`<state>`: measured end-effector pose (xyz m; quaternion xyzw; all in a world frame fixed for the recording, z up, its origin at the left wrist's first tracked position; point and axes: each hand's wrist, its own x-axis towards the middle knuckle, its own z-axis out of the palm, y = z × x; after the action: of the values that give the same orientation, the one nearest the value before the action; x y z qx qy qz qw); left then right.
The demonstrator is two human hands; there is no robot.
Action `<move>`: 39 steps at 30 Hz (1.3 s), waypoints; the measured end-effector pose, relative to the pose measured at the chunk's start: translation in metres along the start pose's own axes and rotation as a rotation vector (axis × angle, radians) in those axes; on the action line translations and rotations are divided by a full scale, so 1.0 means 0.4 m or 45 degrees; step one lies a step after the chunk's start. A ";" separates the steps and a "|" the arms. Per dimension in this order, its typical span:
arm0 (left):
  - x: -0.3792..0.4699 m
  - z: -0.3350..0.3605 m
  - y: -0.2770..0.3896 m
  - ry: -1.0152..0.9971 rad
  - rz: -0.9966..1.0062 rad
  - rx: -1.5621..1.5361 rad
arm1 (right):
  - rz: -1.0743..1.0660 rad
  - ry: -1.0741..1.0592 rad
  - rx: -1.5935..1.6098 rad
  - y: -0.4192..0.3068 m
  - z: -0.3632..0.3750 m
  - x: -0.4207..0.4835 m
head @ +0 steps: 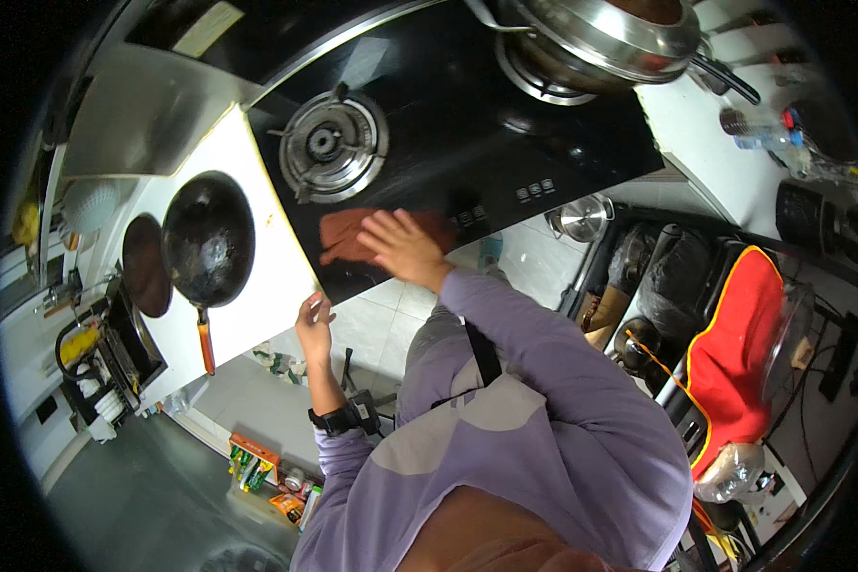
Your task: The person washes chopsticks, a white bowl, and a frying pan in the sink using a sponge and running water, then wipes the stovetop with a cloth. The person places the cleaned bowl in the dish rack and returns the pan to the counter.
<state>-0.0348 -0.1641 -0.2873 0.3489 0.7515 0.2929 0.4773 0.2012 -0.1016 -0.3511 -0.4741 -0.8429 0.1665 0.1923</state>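
My right hand [404, 247] lies flat with spread fingers on a reddish-brown cloth [343, 232], pressing it on the black glass gas cooktop [443, 143]. Just in front of the cloth is a gas burner [325, 145] with nothing on its supports. Near the cooktop's left front corner, my left hand [316, 318] is raised at the white counter's edge with loosely curled fingers and holds nothing. Touch controls [535, 189] show on the glass to the right of the cloth.
A black wok [211, 239] with a wooden handle and a dark round lid or pan [146, 264] rest on the white counter [272, 286]. A lidded steel pan [615, 36] covers the right burner. A steel pot [579, 217] stands below the cooktop's edge, near a red cloth [736, 350].
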 end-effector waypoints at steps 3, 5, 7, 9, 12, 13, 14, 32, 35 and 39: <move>0.012 0.077 0.046 -0.018 0.049 0.049 | 0.291 -0.052 -0.169 0.206 -0.147 -0.106; 0.017 0.127 0.080 -0.046 0.051 0.086 | 0.422 -0.029 -0.396 0.360 -0.248 -0.185; 0.015 0.174 0.107 -0.070 0.050 0.066 | 0.661 -0.013 -0.508 0.522 -0.347 -0.270; 0.015 0.212 0.126 -0.086 0.046 0.067 | 0.831 0.224 -0.586 0.677 -0.432 -0.353; 0.009 0.238 0.131 -0.094 0.025 0.075 | 0.923 0.334 -0.662 0.852 -0.509 -0.441; 0.006 0.238 0.127 -0.101 0.050 0.063 | 0.903 0.425 -0.687 0.885 -0.518 -0.455; 0.003 0.234 0.122 -0.084 0.069 0.052 | 0.929 0.352 -0.697 0.906 -0.519 -0.463; 0.006 -0.057 -0.031 0.030 0.135 -0.146 | 0.186 0.223 -0.323 0.049 -0.025 -0.019; 0.029 -0.115 -0.061 0.028 0.128 -0.159 | 0.230 0.377 -0.379 0.030 -0.095 0.063; 0.075 -0.156 -0.088 0.006 0.157 -0.132 | 0.375 0.662 -0.401 0.068 -0.314 0.173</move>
<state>-0.1100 -0.1673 -0.3065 0.3687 0.7136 0.3610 0.4739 0.2488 -0.0159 -0.2427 -0.6411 -0.7036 -0.0664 0.2991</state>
